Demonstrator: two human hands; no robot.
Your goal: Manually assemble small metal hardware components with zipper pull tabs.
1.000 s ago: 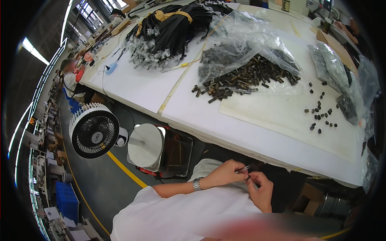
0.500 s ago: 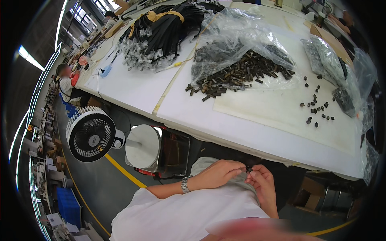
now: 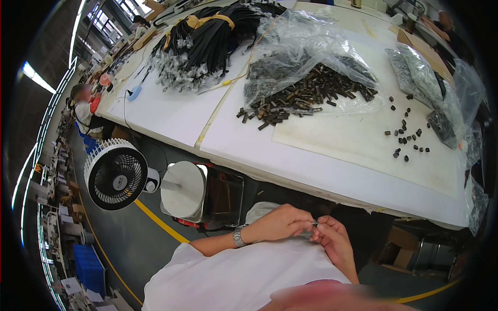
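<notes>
My left hand [image 3: 280,224], a metal-banded watch [image 3: 238,236] on its wrist, is held over my lap with thumb and fingers pinched. Facing it, my right hand [image 3: 334,239] has its fingertips closed as well. Between the two sets of fingertips shows a small thin piece [image 3: 315,223], greyish and mostly hidden, too small to name. On the white table beyond lies a pile of small dark brown tubular pieces [image 3: 311,90], partly under a clear plastic bag [image 3: 306,39]. Several loose small black pieces [image 3: 403,140] are scattered to its right.
A bundle of black straps [image 3: 207,44] tied with a yellow band lies at the table's far left. Filled clear bags [image 3: 415,67] sit at the right edge. A white fan [image 3: 118,173] and round stool [image 3: 182,189] stand left of me. A person [image 3: 85,106] sits further left.
My hands have come closer together, the right fingers shifting slightly left and the piece between them now more covered. The view has shifted a little.
</notes>
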